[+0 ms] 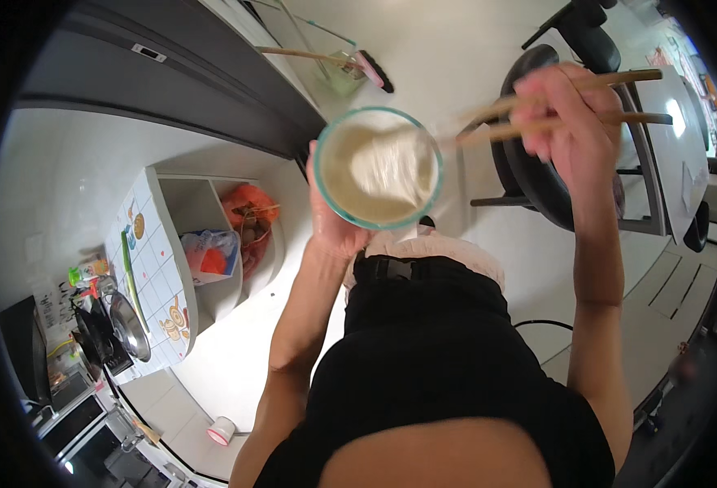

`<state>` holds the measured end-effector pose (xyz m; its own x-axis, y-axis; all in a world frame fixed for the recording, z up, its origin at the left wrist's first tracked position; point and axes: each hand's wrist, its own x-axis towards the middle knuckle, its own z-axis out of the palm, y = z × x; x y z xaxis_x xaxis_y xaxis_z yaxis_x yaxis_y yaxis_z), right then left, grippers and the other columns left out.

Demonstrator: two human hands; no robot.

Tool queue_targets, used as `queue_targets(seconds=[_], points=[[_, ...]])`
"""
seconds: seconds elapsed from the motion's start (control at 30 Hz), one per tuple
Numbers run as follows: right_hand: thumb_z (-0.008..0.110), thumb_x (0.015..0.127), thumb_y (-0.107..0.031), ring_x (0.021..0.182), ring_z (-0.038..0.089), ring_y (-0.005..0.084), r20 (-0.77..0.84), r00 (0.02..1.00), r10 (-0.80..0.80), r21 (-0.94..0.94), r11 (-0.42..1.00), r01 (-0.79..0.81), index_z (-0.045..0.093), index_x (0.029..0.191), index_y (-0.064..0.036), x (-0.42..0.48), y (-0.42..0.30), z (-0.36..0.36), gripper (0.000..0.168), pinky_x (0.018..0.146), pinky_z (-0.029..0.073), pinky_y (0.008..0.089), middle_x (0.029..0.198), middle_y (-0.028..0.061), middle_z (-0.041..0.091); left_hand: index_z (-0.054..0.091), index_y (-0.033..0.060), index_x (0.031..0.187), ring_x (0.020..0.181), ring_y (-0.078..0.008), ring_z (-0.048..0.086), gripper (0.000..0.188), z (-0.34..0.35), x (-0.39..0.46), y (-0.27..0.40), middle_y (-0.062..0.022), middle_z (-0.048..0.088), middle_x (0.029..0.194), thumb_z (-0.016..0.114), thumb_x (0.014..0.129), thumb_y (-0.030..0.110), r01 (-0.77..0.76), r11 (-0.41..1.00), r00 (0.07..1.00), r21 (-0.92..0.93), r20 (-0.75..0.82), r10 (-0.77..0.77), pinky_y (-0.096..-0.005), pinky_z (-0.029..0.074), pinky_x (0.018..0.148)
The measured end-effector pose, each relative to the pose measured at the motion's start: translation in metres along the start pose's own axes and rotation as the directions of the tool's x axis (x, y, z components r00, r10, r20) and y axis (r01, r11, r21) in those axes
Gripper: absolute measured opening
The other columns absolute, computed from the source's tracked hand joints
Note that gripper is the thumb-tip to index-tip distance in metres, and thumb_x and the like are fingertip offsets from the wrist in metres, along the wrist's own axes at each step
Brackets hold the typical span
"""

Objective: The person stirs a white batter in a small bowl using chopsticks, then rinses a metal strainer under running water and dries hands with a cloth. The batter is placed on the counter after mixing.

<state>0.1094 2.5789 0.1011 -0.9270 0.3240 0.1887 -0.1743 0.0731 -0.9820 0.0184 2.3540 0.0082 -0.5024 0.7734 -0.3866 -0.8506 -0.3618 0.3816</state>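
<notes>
My left hand (337,222) cups a round bowl (328,196) with a teal rim, its fingers along the side and the palm under it. Inside lies a thick, pale, creamy mixture (389,168), smooth and pulled into glossy strands towards the right. Two wooden chopsticks (633,77) are gripped in my right hand (569,116), up to the right of the bowl. Their thin ends point left towards the bowl's rim and are blurred, so I cannot tell whether they touch the mixture.
Left of me stands a shelf unit (184,287) with bags in it and pans (128,326) on top. A dark door (212,79) is at upper left, with a broom (373,70) beyond. Black chairs (538,177) and a table (675,158) stand on the right.
</notes>
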Motion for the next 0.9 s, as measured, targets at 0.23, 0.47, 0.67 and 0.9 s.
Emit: queue_targets(seconds=[0.23, 0.47, 0.67, 0.9], points=[[0.049, 0.087, -0.007, 0.042, 0.050, 0.0084, 0.039, 0.996, 0.082, 0.166, 0.982, -0.087, 0.061, 0.081, 0.007, -0.010, -0.023, 0.009, 0.019, 0.038, 0.039, 0.0175, 0.059, 0.0077, 0.057, 0.038, 0.0099, 0.128, 0.111, -0.0288, 0.049, 0.081, -0.015, 0.001, -0.005, -0.0116, 0.046, 0.125, 0.034, 0.077, 0.072, 0.034, 0.993, 0.998, -0.114, 0.047, -0.028, -0.0493, 0.047, 0.083], [0.046, 0.089, -0.008, 0.042, 0.051, 0.0093, 0.020, 1.000, 0.020, 0.087, 0.996, -0.022, 0.060, 0.080, 0.007, -0.007, -0.016, 0.011, 0.023, 0.038, 0.038, 0.0185, 0.061, 0.0086, 0.058, 0.034, 0.0113, 0.131, 0.113, -0.0342, 0.046, 0.082, -0.012, -0.007, -0.009, -0.0120, 0.040, 0.130, 0.032, 0.077, 0.073, 0.131, 0.963, 0.929, -0.234, 0.367, -0.037, -0.0578, 0.044, 0.084], [0.050, 0.087, -0.010, 0.044, 0.051, 0.0073, 0.059, 0.992, 0.116, -0.199, 0.975, -0.102, 0.062, 0.081, 0.004, -0.011, -0.017, 0.005, 0.019, 0.038, 0.038, 0.0172, 0.062, 0.0068, 0.058, 0.034, 0.0114, 0.131, 0.113, -0.0304, 0.048, 0.080, -0.007, -0.004, -0.002, -0.0117, 0.042, 0.129, 0.028, 0.079, 0.072, 0.053, 0.975, 0.998, -0.215, 0.054, -0.042, -0.0491, 0.044, 0.089], [0.044, 0.087, -0.007, 0.038, 0.050, 0.0112, 0.214, 0.977, -0.006, -0.115, 0.993, 0.032, 0.058, 0.079, 0.006, -0.012, -0.021, 0.018, 0.021, 0.034, 0.039, 0.0184, 0.059, 0.0122, 0.058, 0.037, 0.0085, 0.128, 0.111, -0.0302, 0.049, 0.078, -0.008, -0.008, -0.011, -0.0128, 0.045, 0.125, 0.032, 0.080, 0.069, 0.068, 0.972, 0.994, -0.226, 0.101, -0.046, -0.0511, 0.045, 0.087]])
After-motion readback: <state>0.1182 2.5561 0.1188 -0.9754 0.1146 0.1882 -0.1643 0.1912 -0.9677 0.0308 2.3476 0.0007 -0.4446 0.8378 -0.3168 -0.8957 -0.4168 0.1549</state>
